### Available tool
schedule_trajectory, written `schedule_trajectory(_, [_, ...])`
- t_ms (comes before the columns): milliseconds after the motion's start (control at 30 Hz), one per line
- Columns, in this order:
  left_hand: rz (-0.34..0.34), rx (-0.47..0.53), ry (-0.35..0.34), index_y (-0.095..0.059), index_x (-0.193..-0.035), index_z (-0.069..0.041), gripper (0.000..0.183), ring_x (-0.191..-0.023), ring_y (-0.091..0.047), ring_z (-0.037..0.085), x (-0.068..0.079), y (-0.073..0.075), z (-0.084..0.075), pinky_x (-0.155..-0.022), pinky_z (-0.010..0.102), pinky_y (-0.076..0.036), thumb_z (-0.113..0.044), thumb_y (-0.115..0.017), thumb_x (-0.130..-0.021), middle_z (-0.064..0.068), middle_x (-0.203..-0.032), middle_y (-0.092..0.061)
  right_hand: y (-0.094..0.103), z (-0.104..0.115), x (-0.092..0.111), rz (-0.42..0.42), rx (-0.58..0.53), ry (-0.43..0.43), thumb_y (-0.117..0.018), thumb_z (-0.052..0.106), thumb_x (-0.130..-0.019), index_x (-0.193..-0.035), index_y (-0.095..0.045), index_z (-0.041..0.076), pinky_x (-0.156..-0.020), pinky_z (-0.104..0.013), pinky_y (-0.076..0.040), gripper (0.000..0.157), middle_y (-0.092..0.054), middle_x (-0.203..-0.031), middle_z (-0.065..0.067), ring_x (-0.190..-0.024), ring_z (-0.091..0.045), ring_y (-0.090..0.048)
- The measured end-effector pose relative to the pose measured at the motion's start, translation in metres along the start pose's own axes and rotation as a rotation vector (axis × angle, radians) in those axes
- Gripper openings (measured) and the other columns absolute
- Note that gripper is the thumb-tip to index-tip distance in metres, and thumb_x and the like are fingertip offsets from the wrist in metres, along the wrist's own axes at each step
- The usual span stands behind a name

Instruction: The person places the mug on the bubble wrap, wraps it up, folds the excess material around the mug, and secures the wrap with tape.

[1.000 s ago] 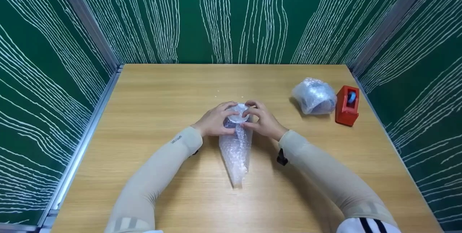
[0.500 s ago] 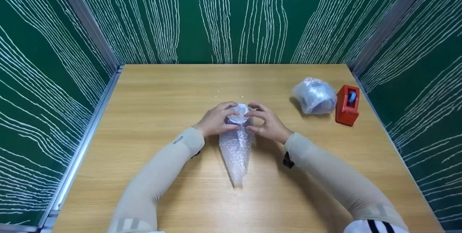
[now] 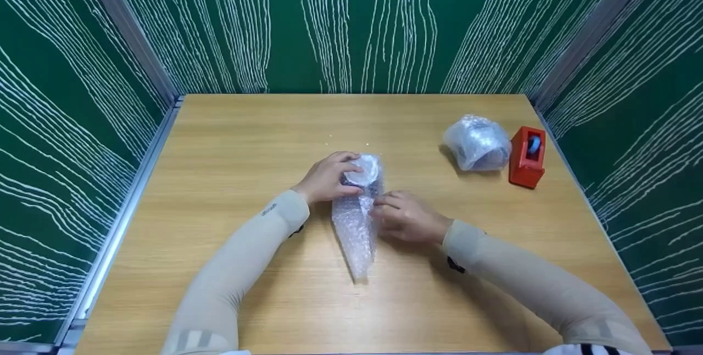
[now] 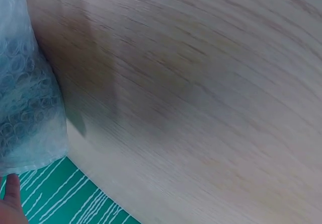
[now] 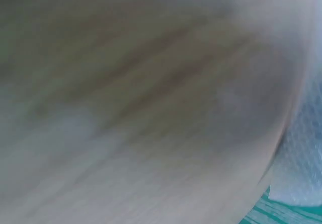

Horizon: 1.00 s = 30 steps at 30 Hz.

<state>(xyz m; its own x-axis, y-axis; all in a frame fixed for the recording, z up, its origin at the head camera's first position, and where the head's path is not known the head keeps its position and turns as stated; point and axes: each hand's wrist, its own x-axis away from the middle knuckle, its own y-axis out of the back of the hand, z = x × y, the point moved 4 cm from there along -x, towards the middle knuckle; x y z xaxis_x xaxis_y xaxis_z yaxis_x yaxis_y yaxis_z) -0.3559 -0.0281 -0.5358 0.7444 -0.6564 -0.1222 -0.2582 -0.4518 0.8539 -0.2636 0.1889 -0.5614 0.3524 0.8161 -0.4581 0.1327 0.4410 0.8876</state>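
Note:
A cylinder-like item with a round pale end stands or lies in bubble wrap [image 3: 354, 234] at the middle of the table; the wrap tapers to a point toward the near edge. My left hand [image 3: 329, 176] grips the wrapped item from the left, thumb at the front and fingers over its round end. In the left wrist view, a fingertip [image 4: 12, 189] shows beside the wrap [image 4: 30, 108]. My right hand [image 3: 409, 217] is at the wrap's right side, lower down, fingers bent and fingertips at the plastic. Blur hides whether they pinch it.
A second bubble-wrapped bundle [image 3: 478, 143] sits at the back right of the wooden table [image 3: 247, 124]. Just right of it stands a red tape dispenser [image 3: 527, 157] with a blue roll. Green panels with white lines [image 3: 373, 25] enclose the back and sides.
My right hand has left the round end and moved down and toward me along the wrap's right side, its fingers more bent. My left hand stays on the item.

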Motion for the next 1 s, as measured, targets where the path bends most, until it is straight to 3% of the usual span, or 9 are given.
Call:
schedule_trajectory(167, [-0.001,0.011,0.019,-0.076,-0.139,-0.016,0.052,-0.157,-0.045,0.029,-0.001,0.001,0.001,-0.131,0.049,-0.037,-0.044,-0.084,-0.095,0.005,-0.165,-0.054,-0.005,0.013,-0.002,0.076,0.134,0.168,-0.086,0.024,-0.091,-0.138,-0.074,0.015,-0.102,-0.046,-0.060,0.049,-0.076,-0.135,-0.009,-0.121,-0.031,-0.071])
schedule_trajectory(333, [-0.004,0.016,0.023,-0.076,-0.138,-0.017,0.052,-0.156,-0.046,0.029,-0.002,0.001,0.002,-0.131,0.048,-0.037,-0.044,-0.085,-0.095,0.004,-0.164,-0.055,-0.010,0.020,-0.007,0.101,0.312,0.334,-0.072,0.025,-0.097,-0.132,-0.077,0.015,-0.100,-0.041,-0.059,0.036,-0.078,-0.128,-0.005,-0.118,-0.026,-0.072])
schedule_trajectory(500, [-0.001,0.024,0.037,-0.076,-0.139,-0.019,0.052,-0.157,-0.046,0.028,-0.003,0.001,0.002,-0.132,0.048,-0.036,-0.045,-0.084,-0.095,0.002,-0.165,-0.055,-0.014,0.022,-0.012,0.120,0.448,0.423,-0.065,0.025,-0.098,-0.124,-0.078,0.017,-0.094,-0.037,-0.059,0.030,-0.079,-0.120,0.000,-0.111,-0.022,-0.072])
schedule_trajectory(667, [0.003,0.027,0.028,-0.075,-0.139,-0.018,0.051,-0.157,-0.046,0.028,-0.004,0.001,0.001,-0.132,0.047,-0.035,-0.043,-0.085,-0.095,0.003,-0.165,-0.054,-0.017,0.022,-0.010,0.117,0.438,0.427,-0.064,0.023,-0.096,-0.119,-0.079,0.018,-0.093,-0.038,-0.059,0.027,-0.080,-0.117,0.002,-0.110,-0.023,-0.071])
schedule_trajectory(833, [0.001,0.033,0.022,-0.075,-0.139,-0.017,0.051,-0.156,-0.046,0.028,-0.003,0.001,0.001,-0.132,0.046,-0.036,-0.042,-0.085,-0.095,0.003,-0.165,-0.054,-0.015,0.019,-0.005,0.017,0.327,0.365,-0.069,0.019,-0.093,-0.112,-0.079,0.011,-0.092,-0.042,-0.060,0.024,-0.080,-0.112,-0.004,-0.108,-0.028,-0.073])
schedule_trajectory(1000, [-0.002,0.031,0.017,-0.076,-0.137,-0.015,0.052,-0.156,-0.047,0.029,-0.002,-0.001,0.002,-0.130,0.048,-0.038,-0.041,-0.086,-0.093,0.005,-0.164,-0.055,-0.009,0.014,-0.002,-0.075,0.187,0.268,-0.084,0.008,-0.083,-0.109,-0.077,0.003,-0.090,-0.045,-0.063,0.028,-0.081,-0.109,-0.009,-0.104,-0.030,-0.076])
